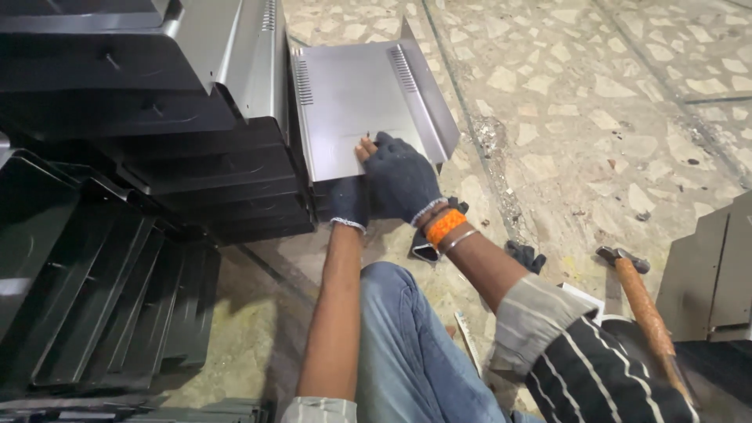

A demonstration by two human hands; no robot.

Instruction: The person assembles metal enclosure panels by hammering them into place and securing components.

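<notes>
The right hand (401,182), in a dark knitted glove with one bare fingertip poking through at the thumb side, lies flat with its fingers spread and pressed down on the near edge of a grey sheet-metal panel (356,98). It clasps nothing; the palm simply bears on the metal. The left hand (349,200), gloved the same way, sits just below that edge, tucked under the panel's lip, and whether its fingers are curled round the rim or merely held against it I cannot tell, since the panel hides them.

The panel lies in the upper middle of the frame, with louvred slots along two sides and a bent-up flange on its right. On the right wrist there is an orange band (445,226) and a thin metal bangle. Just beside that wrist, lower down, a spare dark glove (523,254) lies on the speckled stone floor (595,94).

Along the left of the frame, stacks of black metal trays (117,258) lean against one another, touching the panel's left side. At lower right a hammer (641,301) with a wooden handle rests on the floor, beside another grey metal piece (713,274) at the right edge.
</notes>
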